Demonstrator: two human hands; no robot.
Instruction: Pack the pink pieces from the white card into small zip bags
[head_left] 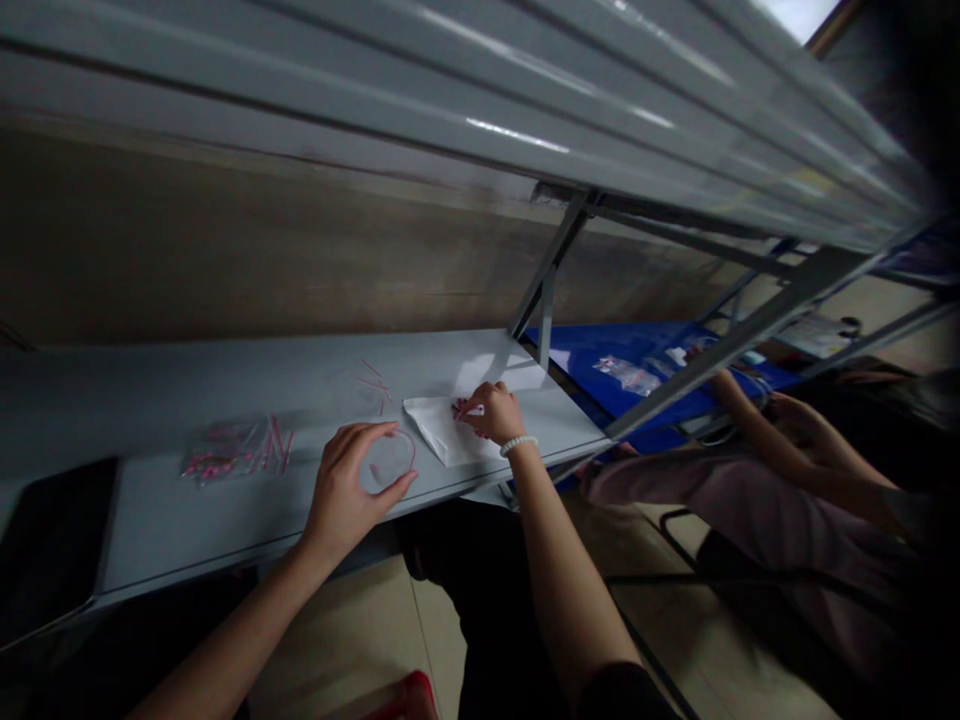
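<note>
My left hand [349,478] curves around a clear round piece [391,458] with a red strip along its edge, gripping it between thumb and fingers near the table's front edge. To its right, my right hand [495,412], with a pale beaded bracelet on the wrist, reaches down to a white sheet or pouch [442,428]. Its fingers are pinched together at a small pile of dark red pieces [459,408] there. Whatever sits between the fingertips is too small to make out. Several thin red strips [375,383] lie behind my left hand.
Clear bags with red and pink pieces [221,450] and loose red strips [277,445] lie on the grey table [187,535]. A dark flat object [56,540] is at far left. A metal shelf [450,90] hangs overhead. Another person's arm [765,435] works at a blue table [585,350].
</note>
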